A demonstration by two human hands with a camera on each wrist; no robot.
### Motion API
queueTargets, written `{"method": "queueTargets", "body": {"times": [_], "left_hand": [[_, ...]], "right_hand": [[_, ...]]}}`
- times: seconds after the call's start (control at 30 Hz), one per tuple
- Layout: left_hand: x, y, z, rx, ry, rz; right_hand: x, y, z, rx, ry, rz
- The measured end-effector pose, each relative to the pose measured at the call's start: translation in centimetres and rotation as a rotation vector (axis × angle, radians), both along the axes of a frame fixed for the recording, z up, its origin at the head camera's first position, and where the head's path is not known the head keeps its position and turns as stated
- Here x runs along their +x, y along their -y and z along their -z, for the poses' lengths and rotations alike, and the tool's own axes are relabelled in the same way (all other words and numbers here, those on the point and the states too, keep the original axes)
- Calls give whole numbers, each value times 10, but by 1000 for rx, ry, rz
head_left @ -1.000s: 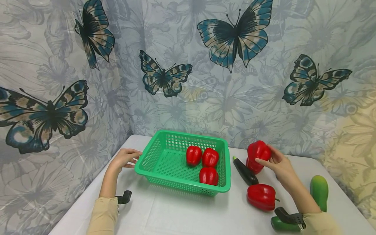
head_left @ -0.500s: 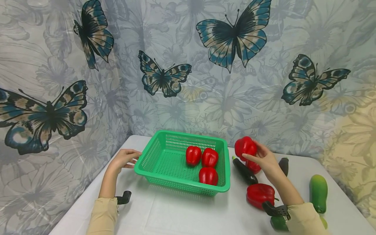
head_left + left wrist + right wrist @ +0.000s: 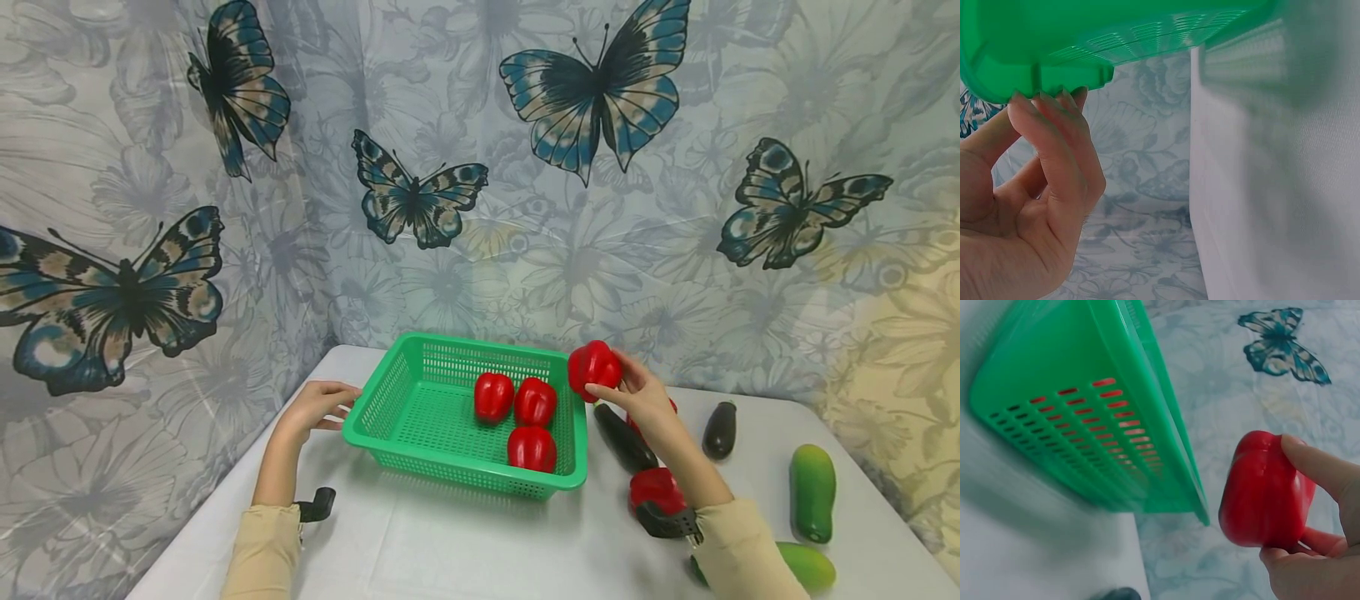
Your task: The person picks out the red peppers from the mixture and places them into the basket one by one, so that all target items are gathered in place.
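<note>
We see the left grip (image 3: 318, 407) staying at the green basket (image 3: 427, 421), bent fingers touching its rim; whether it pinches we cannot tell. Three red peppers (image 3: 536, 403) lie inside, towards the right. Above rim level near the back right corner is the held pepper (image 3: 594, 367), just carried leftward, which we judge puts it within reach of those three. It looks glossy, deep red and lobed; the right grip (image 3: 639, 402) clasps it, thumb and fingers spread to its width.

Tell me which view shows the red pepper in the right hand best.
The right wrist view: the red pepper appears largest there, gripped by the right hand. The head view shows it smaller, near the far right corner of the green basket; the left wrist view shows none of it.
</note>
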State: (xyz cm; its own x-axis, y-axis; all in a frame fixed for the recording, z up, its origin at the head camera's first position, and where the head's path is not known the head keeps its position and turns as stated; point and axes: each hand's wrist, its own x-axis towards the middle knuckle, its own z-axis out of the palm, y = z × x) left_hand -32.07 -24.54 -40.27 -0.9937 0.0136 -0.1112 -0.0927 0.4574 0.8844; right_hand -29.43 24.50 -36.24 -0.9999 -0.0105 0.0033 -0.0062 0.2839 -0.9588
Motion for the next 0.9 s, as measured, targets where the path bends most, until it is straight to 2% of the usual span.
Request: {"method": "queueTargets", "body": {"times": [0.13, 0.53, 0.9], "left_hand": [[-1, 0, 1, -3, 4, -4], [0, -1, 0, -9, 8, -5], [3, -3, -4, 1, 9, 8]], "right_hand": [[-3, 8, 1, -41, -1, -11], [-9, 33, -4, -57, -46, -74], [-22, 57, -2, -102, -66, -63]]}}
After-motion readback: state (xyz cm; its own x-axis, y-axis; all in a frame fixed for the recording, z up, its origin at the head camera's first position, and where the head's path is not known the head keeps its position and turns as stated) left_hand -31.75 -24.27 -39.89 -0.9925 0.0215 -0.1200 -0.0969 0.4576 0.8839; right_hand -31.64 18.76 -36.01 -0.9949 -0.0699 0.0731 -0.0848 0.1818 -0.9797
